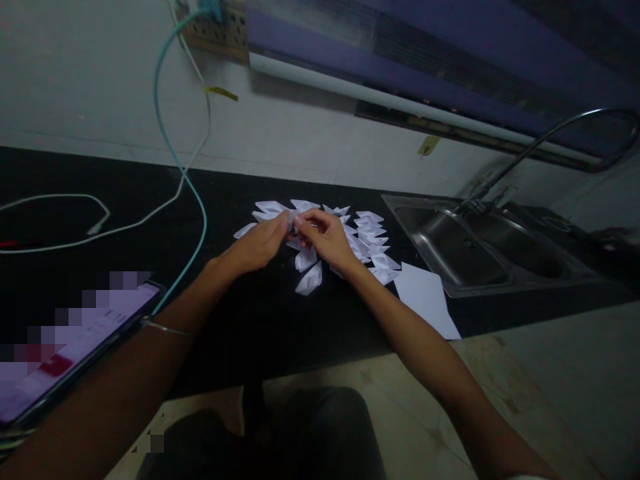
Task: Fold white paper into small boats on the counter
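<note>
Well inside the counter edge [300, 367], hands [265, 241] [327, 239] pinch paper [292, 217].

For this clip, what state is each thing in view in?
Left hand: closed, fingertips pinching
Right hand: closed, fingertips pinching, meeting the left
Small paper piece: held between both hands, mostly hidden
Folded papers: creased into pointed shapes, some overlapping
White sheet: lying flat
Device screen: lit, partly pixelated
Teal cable: curving, slack
White cable: slack
Sink: uncovered; wetness unclear
</note>
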Demonstrator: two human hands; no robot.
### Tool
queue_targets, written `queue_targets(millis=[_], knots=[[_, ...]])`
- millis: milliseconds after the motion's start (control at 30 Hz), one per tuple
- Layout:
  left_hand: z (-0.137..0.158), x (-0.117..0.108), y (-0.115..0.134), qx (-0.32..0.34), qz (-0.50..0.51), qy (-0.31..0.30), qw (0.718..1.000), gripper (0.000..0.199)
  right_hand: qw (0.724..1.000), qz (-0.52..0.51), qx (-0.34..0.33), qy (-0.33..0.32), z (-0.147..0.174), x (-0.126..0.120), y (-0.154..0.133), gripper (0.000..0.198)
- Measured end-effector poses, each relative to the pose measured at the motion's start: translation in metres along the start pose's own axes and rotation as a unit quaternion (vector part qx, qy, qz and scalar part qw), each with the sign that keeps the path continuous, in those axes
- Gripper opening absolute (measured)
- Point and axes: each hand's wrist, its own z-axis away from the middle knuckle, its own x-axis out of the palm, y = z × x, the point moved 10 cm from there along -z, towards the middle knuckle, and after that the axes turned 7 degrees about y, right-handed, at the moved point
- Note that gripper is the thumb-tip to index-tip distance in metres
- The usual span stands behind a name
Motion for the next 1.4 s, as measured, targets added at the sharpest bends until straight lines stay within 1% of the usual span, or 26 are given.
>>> queue_targets(millis=[100, 267, 433, 533, 633, 700, 867, 967, 1067, 1200, 1333, 1367, 1400], knots=[[-0.003, -0.005, 0.006, 0.015, 0.002, 0.021, 1.0, 0.039, 1.0, -0.005, -0.003, -0.008, 0.001, 0.003, -0.003, 0.035], [-0.005, -0.004, 0.009, 0.023, 0.015, 0.013, 1.0, 0.04, 1.0, 0.013, -0.009, 0.01, 0.001, -0.001, -0.005, 0.032], [-0.004, 0.001, 0.015, 0.06, -0.042, -0.01, 0.997, 0.038, 0.999, 0.036, -0.015, 0.032, 0.0, -0.008, -0.001, 0.026], [-0.004, 0.001, 0.018, 0.074, -0.072, -0.006, 0.995, 0.037, 0.997, 0.063, -0.014, 0.037, -0.002, -0.012, 0.004, 0.022], [-0.004, 0.0, 0.017, 0.07, -0.073, 0.001, 0.995, 0.036, 0.995, 0.088, -0.013, 0.037, -0.004, -0.014, 0.009, 0.015], [-0.003, 0.001, 0.016, 0.067, -0.068, -0.006, 0.995, 0.036, 0.994, 0.1, -0.011, 0.042, -0.005, -0.016, 0.011, 0.012], [-0.003, 0.002, 0.021, 0.066, -0.064, -0.013, 0.996, 0.037, 0.992, 0.11, -0.03, 0.053, -0.007, -0.02, 0.013, 0.013], [-0.003, 0.0, 0.021, 0.051, -0.05, -0.008, 0.997, 0.037, 0.991, 0.122, -0.047, 0.034, -0.008, -0.019, 0.011, 0.013], [-0.004, -0.004, 0.019, 0.028, -0.014, -0.003, 1.0, 0.033, 0.992, 0.117, -0.052, 0.008, -0.007, -0.015, 0.009, 0.013], [-0.006, -0.011, 0.013, 0.006, 0.009, 0.018, 1.0, 0.029, 0.997, 0.069, -0.017, -0.023, -0.004, -0.01, 0.012, 0.014], [-0.006, -0.014, 0.007, 0.006, -0.018, 0.034, 0.999, 0.027, 0.997, 0.012, 0.023, -0.073, -0.001, 0.002, 0.014, 0.028], [-0.006, -0.015, 0.005, 0.004, -0.02, 0.041, 0.999, 0.026, 0.997, 0.006, 0.029, -0.068, -0.001, 0.002, 0.014, 0.031], [-0.006, -0.016, 0.003, 0.001, -0.022, 0.047, 0.999, 0.026, 0.999, 0.007, 0.028, -0.046, -0.002, -0.001, 0.013, 0.032]])
